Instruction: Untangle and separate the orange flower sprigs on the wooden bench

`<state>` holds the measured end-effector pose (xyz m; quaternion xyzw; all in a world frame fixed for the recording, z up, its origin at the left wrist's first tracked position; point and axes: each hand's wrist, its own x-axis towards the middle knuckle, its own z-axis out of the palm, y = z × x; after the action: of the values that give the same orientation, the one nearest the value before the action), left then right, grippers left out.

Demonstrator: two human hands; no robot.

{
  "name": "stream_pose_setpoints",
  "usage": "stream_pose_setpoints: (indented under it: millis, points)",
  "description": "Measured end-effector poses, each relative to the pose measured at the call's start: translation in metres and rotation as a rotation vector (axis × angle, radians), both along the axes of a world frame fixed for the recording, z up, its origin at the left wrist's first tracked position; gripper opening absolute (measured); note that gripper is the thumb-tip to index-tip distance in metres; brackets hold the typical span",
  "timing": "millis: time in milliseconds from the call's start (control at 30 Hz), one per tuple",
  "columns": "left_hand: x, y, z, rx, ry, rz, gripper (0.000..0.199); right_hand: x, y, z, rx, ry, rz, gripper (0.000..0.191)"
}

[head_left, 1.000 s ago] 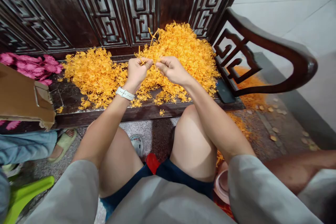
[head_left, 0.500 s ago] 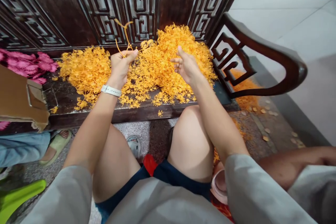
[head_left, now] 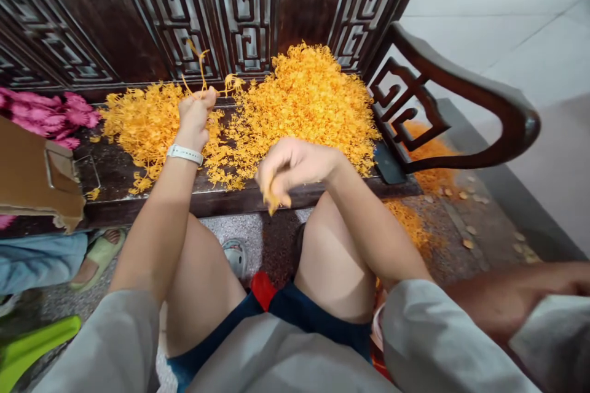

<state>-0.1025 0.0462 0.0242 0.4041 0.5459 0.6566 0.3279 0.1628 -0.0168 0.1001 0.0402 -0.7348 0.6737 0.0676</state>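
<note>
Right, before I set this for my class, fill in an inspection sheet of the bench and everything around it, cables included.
Surface: dark wooden bench, loose yellow bits along its seat.
Things: smaller yellow flower pile on the left, larger yellow flower pile on the right.
Clutter: pink flowers and a torn-edged cardboard box at left; a dark flat object by the armrest.
Left hand: grip closed on a branched yellow stem.
Right hand: pinching a yellow piece, blurred, above the bench's front edge.
Cables: nothing seen.
Surroundings: orange bits on the floor; a sandalled foot at left.
</note>
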Motion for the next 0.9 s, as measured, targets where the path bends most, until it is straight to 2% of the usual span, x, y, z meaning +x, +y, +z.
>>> stream_pose_setpoints:
  millis: [67, 133, 167, 233, 300, 433, 533, 600, 667, 800, 900]
  points:
    - [-0.006, -0.008, 0.008, 0.030, -0.006, 0.060, 0.032, 0.004, 0.020, -0.005, -0.098, 0.123, -0.471, 0.049]
    - [-0.001, -0.018, 0.016, 0.049, 0.033, 0.039, 0.033, 0.008, 0.048, -0.018, -0.211, 0.173, -0.955, 0.051]
    - [0.004, -0.022, 0.020, 0.059, 0.062, 0.011, 0.034, 0.010, 0.061, -0.025, -0.265, 0.157, -1.129, 0.051]
    - [0.017, -0.029, 0.026, 0.079, 0.123, -0.045, 0.035, 0.014, 0.078, -0.039, -0.341, 0.100, -1.341, 0.050]
    - [0.029, -0.033, 0.029, 0.098, 0.164, -0.097, 0.032, 0.015, 0.084, -0.047, -0.346, 0.095, -1.455, 0.050]
    - [0.044, -0.036, 0.027, 0.121, 0.199, -0.193, 0.023, 0.017, 0.080, -0.046, -0.177, 0.142, -1.535, 0.053]
    - [0.048, -0.036, 0.022, 0.136, 0.234, -0.236, 0.021, 0.022, 0.079, -0.040, -0.158, 0.103, -1.490, 0.056]
    - [0.050, -0.036, 0.020, 0.152, 0.268, -0.243, 0.022, 0.025, 0.076, -0.037, -0.169, 0.062, -1.415, 0.055]
    - [0.051, -0.038, 0.020, 0.163, 0.295, -0.237, 0.022, 0.025, 0.071, -0.035, -0.114, 0.019, -1.300, 0.056]
    - [0.052, -0.041, 0.024, 0.159, 0.308, -0.268, 0.023, 0.017, 0.064, -0.039, 0.121, 0.011, -1.059, 0.058]
    - [0.055, -0.038, 0.022, 0.163, 0.305, -0.296, 0.022, 0.007, 0.063, -0.045, 0.263, 0.092, -0.985, 0.056]
